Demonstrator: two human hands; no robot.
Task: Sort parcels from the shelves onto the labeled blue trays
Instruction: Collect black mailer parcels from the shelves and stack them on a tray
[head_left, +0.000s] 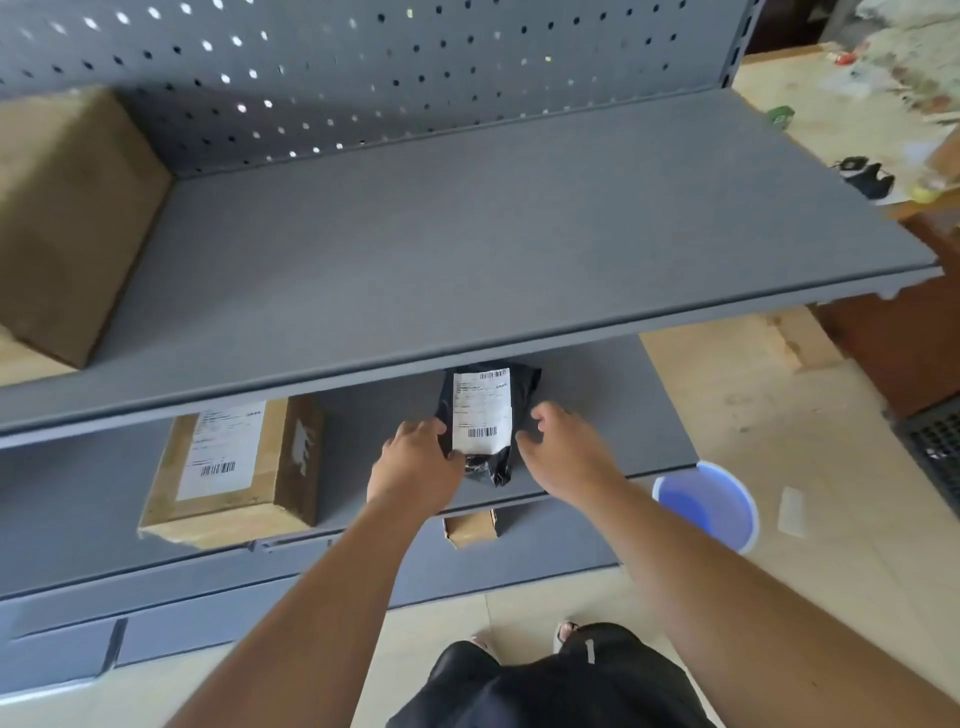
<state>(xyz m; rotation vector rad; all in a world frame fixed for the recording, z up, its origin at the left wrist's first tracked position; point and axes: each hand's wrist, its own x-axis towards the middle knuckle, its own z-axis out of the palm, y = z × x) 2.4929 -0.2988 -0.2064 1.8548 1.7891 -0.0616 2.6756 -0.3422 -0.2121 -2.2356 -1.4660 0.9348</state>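
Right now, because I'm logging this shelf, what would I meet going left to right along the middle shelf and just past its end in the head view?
cardboard box → left hand → black parcel → right hand → blue bucket

upper shelf (467, 249) overhanging above, cardboard box (228, 467) leftward, bare shelf between

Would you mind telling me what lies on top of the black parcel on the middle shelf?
A white barcoded label covers most of the black parcel; the left hand grips its edge. The upper shelf hides its far end.
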